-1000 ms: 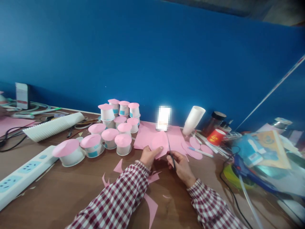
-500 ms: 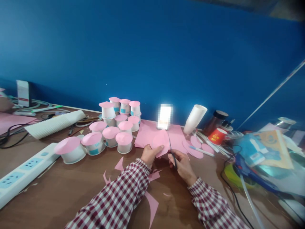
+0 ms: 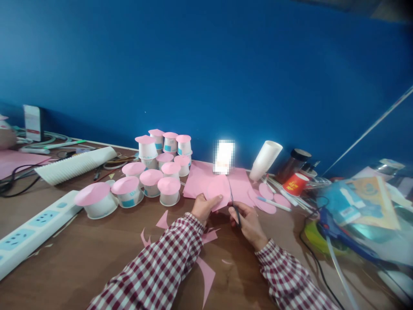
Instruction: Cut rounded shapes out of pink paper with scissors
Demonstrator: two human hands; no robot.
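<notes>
My left hand [image 3: 203, 207] pinches a piece of pink paper [image 3: 219, 189] between thumb and fingers, above the brown table. Just right of it, my right hand [image 3: 248, 221] is closed on dark-handled scissors [image 3: 236, 209], whose blades point away from me along the paper's right edge. Behind both hands lie larger pink sheets [image 3: 196, 178]. Pink offcuts [image 3: 206, 275] are scattered near my forearms. Cut pink rounds [image 3: 266, 206] lie to the right, with a pen [image 3: 274, 204] across them.
Several white cups with pink tops [image 3: 125, 189] stand at left, beside a power strip [image 3: 41, 230]. White stacked cups [image 3: 266, 159], a red cup [image 3: 295, 184] and a blue glue gun [image 3: 345, 241] are on the right. A bright, pixelated upright object [image 3: 223, 156] stands at the back.
The view has shifted slightly. Both hands keep nearly the same place and the same hold on the paper and scissors.
</notes>
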